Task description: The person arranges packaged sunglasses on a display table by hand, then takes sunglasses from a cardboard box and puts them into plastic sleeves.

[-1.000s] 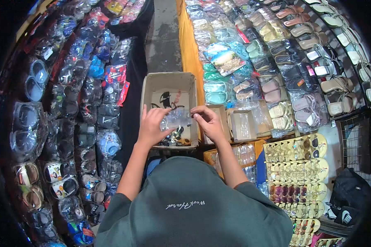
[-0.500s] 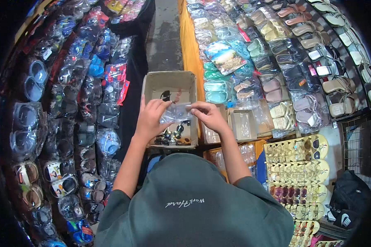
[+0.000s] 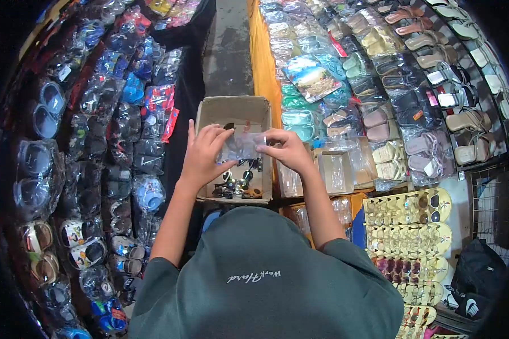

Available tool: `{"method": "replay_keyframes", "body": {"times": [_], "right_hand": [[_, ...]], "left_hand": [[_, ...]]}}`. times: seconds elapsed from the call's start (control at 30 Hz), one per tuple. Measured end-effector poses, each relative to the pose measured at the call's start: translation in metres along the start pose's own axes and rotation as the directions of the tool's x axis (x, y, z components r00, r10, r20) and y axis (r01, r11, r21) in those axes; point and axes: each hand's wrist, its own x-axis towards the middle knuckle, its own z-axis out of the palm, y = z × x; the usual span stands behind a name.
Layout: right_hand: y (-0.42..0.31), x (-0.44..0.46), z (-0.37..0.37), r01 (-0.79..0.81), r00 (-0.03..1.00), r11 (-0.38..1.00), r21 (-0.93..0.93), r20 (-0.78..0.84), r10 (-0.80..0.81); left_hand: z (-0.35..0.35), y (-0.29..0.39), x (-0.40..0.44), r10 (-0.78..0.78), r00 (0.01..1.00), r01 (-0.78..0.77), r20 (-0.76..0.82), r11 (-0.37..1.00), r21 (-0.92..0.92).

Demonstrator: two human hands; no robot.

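Note:
A small clear plastic bag (image 3: 242,147) hangs over an open cardboard box (image 3: 232,103). My right hand (image 3: 289,149) pinches the bag's right side between thumb and fingers. At its left side is my left hand (image 3: 202,153), thumb and fingers spread apart, not closed on it. Whether those fingertips still touch the film I cannot tell. Beneath, several pairs of sunglasses (image 3: 238,183) lie in the near end of the box, dark, yellow and orange-brown. One dark piece shows beside my left fingertips.
Right of the box stand smaller cardboard trays (image 3: 335,171) with clear plastic inside. Bagged sandals (image 3: 305,124) cover the right-hand display, wrapped clogs (image 3: 37,158) the left. Racks of sunglasses (image 3: 407,234) stand at lower right, near a black bag (image 3: 481,271).
My left thumb and fingers have opened away from the bag's left side. My right hand keeps its pinch and sits slightly higher. The view has shifted a little.

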Motion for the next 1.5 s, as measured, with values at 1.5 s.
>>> {"method": "replay_keyframes", "body": {"times": [1.5], "right_hand": [[0.378, 0.001, 0.219, -0.081, 0.537, 0.485, -0.871, 0.372, 0.757]], "left_hand": [[0.073, -0.09, -0.185, -0.736, 0.657, 0.739, 0.163, 0.672, 0.055]]}}
